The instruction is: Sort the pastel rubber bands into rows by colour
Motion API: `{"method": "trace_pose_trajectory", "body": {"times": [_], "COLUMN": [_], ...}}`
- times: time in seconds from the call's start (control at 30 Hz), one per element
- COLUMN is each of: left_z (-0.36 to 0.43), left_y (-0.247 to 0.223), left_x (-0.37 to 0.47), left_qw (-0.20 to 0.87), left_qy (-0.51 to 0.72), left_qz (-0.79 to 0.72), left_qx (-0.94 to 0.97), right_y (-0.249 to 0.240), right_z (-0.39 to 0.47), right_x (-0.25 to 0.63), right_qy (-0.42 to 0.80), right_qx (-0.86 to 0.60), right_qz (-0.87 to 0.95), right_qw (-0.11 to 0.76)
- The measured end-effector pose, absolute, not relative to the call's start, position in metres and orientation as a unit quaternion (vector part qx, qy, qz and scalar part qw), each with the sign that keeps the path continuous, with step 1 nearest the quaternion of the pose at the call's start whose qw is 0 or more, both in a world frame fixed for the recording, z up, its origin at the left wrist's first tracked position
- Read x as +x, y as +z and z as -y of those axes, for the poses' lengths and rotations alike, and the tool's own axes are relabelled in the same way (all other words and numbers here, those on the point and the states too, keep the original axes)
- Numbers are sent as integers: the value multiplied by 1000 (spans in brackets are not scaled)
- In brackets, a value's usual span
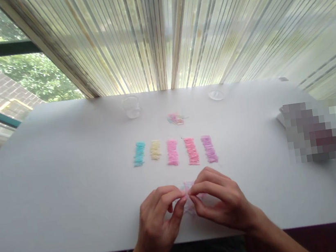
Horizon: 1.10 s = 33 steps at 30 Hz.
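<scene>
My left hand (160, 211) and my right hand (220, 195) meet close to the table's front edge. Thumb and forefinger of each are pinched together, with a small pink rubber band between the two fingertips, partly hidden. Under and behind the fingers lies a loose heap of pale pink and lilac bands (191, 210). Beyond the hands, small bands are laid in separate columns: turquoise (139, 154), pale yellow (155, 150), pink (172, 152), coral pink (191, 151) and purple (210, 148). Farther back is a mixed-colour pile of bands (176, 118).
A clear plastic tub (131, 107) stands at the back of the white table (55, 190). Its round clear lid (216, 95) lies to the right. A blurred-out object (314, 131) with a white cord loop sits at far right. Striped curtains (132, 40) hang behind the table.
</scene>
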<state>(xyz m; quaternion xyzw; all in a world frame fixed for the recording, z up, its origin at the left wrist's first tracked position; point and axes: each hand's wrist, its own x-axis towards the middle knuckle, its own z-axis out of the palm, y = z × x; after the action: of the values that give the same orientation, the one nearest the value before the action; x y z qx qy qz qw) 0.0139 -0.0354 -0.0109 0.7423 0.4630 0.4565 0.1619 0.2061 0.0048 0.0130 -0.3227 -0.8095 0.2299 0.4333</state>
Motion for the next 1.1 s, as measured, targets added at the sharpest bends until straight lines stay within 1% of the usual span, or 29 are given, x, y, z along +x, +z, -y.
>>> {"method": "trace_pose_trajectory", "body": {"times": [0.33,0.5,0.7,0.83,1.03,1.1], "left_z": [37,37,36,35,35,35], "left_y": [-9,-10,-10,-8,-8,-8], "left_x": [15,14,15,17,16,16], "left_qw": [163,165,147,147,181,191], "left_qy": [457,442,434,436,453,447], "left_qz": [-466,-462,-459,-468,-485,-492], "left_qx": [739,751,761,754,726,722], "right_y": [10,12,14,13,14,14], "right_z": [-4,-5,-4,-5,-5,-5], "right_x": [210,208,209,210,216,217], "right_qy": [269,261,272,276,287,285], "right_qx": [-318,-310,-334,-341,-381,-373], "right_qz": [799,807,797,787,759,761], "right_qw": [433,430,423,434,443,447]}}
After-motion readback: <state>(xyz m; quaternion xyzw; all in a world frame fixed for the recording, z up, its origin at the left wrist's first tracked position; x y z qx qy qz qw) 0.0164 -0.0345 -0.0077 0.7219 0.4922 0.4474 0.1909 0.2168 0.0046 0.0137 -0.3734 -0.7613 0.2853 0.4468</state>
